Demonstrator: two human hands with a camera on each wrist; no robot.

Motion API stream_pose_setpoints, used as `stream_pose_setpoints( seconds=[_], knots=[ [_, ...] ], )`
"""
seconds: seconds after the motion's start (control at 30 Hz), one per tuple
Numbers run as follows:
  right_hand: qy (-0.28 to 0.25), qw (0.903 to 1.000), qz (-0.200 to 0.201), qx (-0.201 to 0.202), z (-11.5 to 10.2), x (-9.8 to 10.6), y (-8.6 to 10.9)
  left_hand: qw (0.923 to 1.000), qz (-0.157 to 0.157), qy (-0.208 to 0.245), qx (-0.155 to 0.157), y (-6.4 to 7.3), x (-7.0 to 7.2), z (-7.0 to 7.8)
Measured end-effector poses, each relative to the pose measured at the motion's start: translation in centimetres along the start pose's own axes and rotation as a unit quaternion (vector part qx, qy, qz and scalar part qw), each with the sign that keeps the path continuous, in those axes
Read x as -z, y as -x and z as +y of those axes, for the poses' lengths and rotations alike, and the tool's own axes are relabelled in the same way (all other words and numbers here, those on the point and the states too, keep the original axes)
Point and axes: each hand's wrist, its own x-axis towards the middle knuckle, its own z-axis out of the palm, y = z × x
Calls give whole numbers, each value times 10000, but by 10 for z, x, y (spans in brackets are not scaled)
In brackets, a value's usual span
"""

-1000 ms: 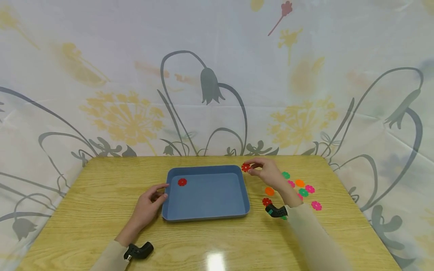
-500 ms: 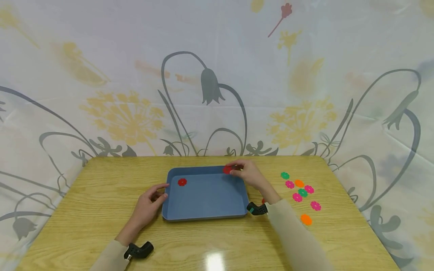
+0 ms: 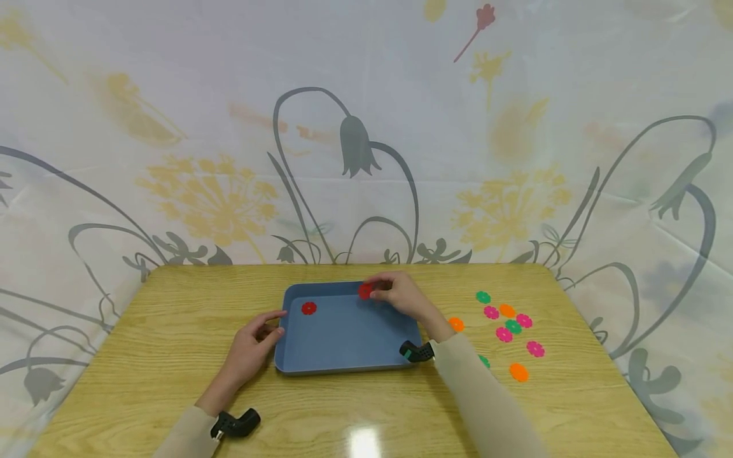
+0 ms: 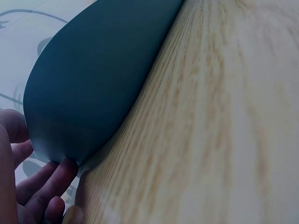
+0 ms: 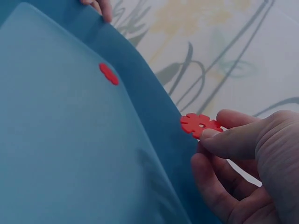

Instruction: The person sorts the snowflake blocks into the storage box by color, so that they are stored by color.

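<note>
My right hand (image 3: 405, 298) pinches a red snowflake building disc (image 5: 193, 124) by its edge, between thumb and forefinger. It holds the disc at the back wall of the blue tray (image 3: 349, 346), right of the middle. A second red snowflake disc (image 3: 309, 308) lies flat in the tray's back left corner. At the tray's left side is my left hand (image 3: 247, 348), its fingers loosely bent and its fingertips touching the rim and outer wall. In the left wrist view, fingertips (image 4: 67, 170) touch the tray's outside near its base.
Right of the tray, several snowflake discs lie loose on the wooden table (image 3: 366, 407): pink (image 3: 535, 348), orange (image 3: 518, 372) and green (image 3: 483, 297). My right forearm partly covers a green disc (image 3: 484, 361). Behind the table hangs a flower-patterned cloth (image 3: 240, 127).
My right hand has carried the red disc leftward from beyond the tray's back right corner to over its back wall. The left hand has stayed at the tray's left rim.
</note>
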Motion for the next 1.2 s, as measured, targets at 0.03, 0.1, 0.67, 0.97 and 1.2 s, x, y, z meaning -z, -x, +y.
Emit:
stream_pose_setpoints(
  seconds=[0.03,0.1,0.67,0.97,1.2],
  knots=[
    [-18,10000,-22,-23,-2,-2,-1,10000,-5,14,5,0,0,0],
    [-71,9999,-72,-23,-4,-5,-2,10000,-24,44,14,0,0,0],
    [-512,9975,-493,12,-15,-35,-21,9998,40,-137,101,0,-1,4],
    [-675,9944,-803,-110,-28,-46,-26,9998,36,-131,123,-1,0,6],
    [-362,9921,-1202,-20,-34,-58,-31,9998,20,-128,129,-1,0,5]
  ],
)
